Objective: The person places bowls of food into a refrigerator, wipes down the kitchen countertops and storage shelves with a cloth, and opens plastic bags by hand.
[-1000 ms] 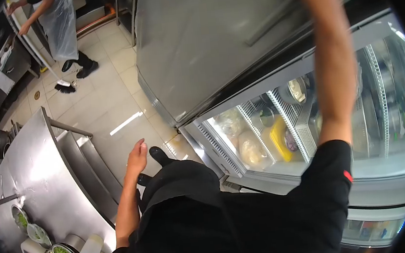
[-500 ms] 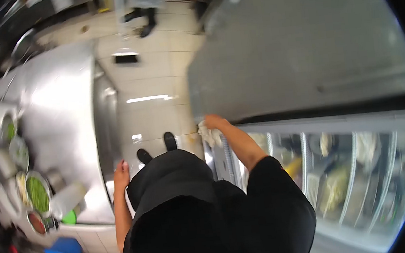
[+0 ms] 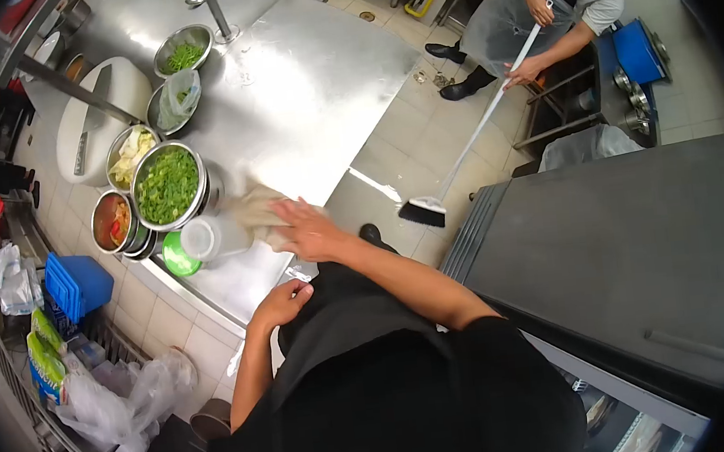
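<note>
My right hand [image 3: 314, 231] reaches over the front of the steel table with its fingers on a beige cloth [image 3: 254, 214]. The cloth is blurred and lies between the hand and a translucent plastic container [image 3: 205, 238] on its side. Beside the container is a green lid [image 3: 180, 254]. My left hand [image 3: 281, 305] hangs close to my apron near the table's edge, its fingers loosely curled and nothing visible in them. To the left of the container stands a metal bowl of chopped greens [image 3: 168, 185].
Bowls of cut cabbage [image 3: 132, 154] and red pieces [image 3: 114, 222] sit near a white cutting board [image 3: 103, 111] with a knife. A person [image 3: 526, 27] holds a broom [image 3: 490, 109] in the aisle. To the right is a large steel fridge [image 3: 606, 229]; a blue crate [image 3: 78, 285] is at left.
My view has turned right to left, towards the steel table. My right hand has moved with the cloth from the fridge's edge onto the tabletop. The fridge door side has swung out of view.
</note>
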`<control>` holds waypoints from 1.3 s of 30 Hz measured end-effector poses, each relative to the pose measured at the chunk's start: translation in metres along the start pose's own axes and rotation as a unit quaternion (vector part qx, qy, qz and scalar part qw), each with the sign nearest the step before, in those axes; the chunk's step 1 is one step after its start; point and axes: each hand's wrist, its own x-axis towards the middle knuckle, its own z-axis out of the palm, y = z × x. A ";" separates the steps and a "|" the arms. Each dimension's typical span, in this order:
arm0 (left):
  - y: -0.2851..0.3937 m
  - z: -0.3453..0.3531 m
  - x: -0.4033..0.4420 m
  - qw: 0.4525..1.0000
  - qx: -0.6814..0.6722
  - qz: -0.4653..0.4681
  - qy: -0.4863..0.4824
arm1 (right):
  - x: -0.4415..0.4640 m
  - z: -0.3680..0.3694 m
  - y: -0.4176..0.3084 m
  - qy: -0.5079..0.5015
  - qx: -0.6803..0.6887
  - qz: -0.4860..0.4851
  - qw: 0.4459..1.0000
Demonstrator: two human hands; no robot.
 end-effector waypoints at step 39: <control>0.081 -0.059 0.024 0.594 -0.224 0.035 0.772 | 0.088 -0.013 0.091 -0.155 0.121 -0.384 0.902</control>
